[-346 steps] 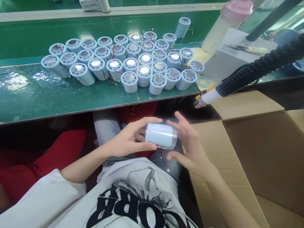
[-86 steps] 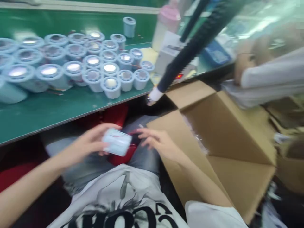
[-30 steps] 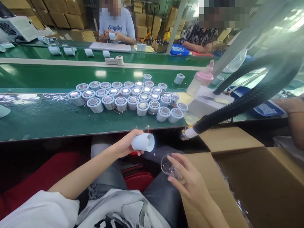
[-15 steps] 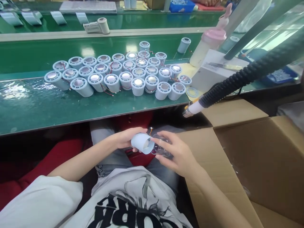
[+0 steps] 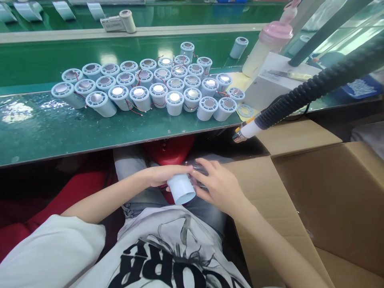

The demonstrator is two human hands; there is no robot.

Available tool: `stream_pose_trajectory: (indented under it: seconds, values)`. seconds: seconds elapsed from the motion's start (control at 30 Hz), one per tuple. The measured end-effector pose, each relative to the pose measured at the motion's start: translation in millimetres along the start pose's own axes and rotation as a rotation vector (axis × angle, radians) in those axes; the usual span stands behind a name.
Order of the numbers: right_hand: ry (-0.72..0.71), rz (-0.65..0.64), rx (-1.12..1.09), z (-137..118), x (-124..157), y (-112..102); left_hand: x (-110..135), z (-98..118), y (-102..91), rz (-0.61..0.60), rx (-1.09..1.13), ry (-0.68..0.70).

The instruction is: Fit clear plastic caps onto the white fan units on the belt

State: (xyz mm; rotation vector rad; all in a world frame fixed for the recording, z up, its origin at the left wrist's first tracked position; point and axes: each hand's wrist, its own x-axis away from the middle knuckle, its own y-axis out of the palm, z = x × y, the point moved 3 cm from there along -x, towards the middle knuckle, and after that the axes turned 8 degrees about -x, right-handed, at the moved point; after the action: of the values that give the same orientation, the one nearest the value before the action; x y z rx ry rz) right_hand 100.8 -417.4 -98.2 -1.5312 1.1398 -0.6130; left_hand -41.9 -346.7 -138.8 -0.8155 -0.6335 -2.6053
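Over my lap, my left hand point(image 5: 160, 176) grips a pale blue plastic cylinder point(image 5: 181, 189), its open end tilted toward me. My right hand point(image 5: 220, 186) is closed on a clear plastic cup-shaped part point(image 5: 199, 173) pressed against the cylinder's far end. Both hands sit below the front edge of the green bench point(image 5: 60, 132). Several more pale blue cylinders point(image 5: 150, 88) with shiny round tops and thin red wires stand grouped on the bench.
A black corrugated hose with a white nozzle point(image 5: 250, 129) hangs over the bench's right end. A big open cardboard box point(image 5: 324, 192) stands to my right. A pink-capped bottle point(image 5: 267, 48) and a white device point(image 5: 279, 80) sit at the back right. A green belt point(image 5: 60, 48) runs behind.
One second ago my hands were apart, the clear part in the right one. They have since come together, and the cylinder has tipped its open end down toward me.
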Motion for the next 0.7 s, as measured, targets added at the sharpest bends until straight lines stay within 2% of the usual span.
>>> stream_pose_trajectory:
  seconds: [0.13,0.23,0.33,0.43,0.53,0.6,0.7]
  values:
    - [0.052,0.055,0.072,3,-2,0,8,9,0.8,0.095,-0.322,0.129]
    - [0.105,0.017,0.038,6,0,3,18,18,4.4,0.279,-0.712,0.28]
    - [0.132,-0.071,-0.14,11,3,8,24,22,10.9,0.443,-0.98,0.37]
    - [0.211,-0.104,-0.448,16,5,10,26,22,12.8,0.516,-0.963,0.444]
    - [0.295,-0.029,-0.725,19,5,5,25,20,7.6,0.579,-0.783,0.488]
    - [0.331,0.043,-0.815,19,5,0,23,18,3.6,0.608,-0.709,0.504]
    - [0.398,0.144,-0.855,19,7,-5,18,14,0.8,0.571,-0.736,0.57]
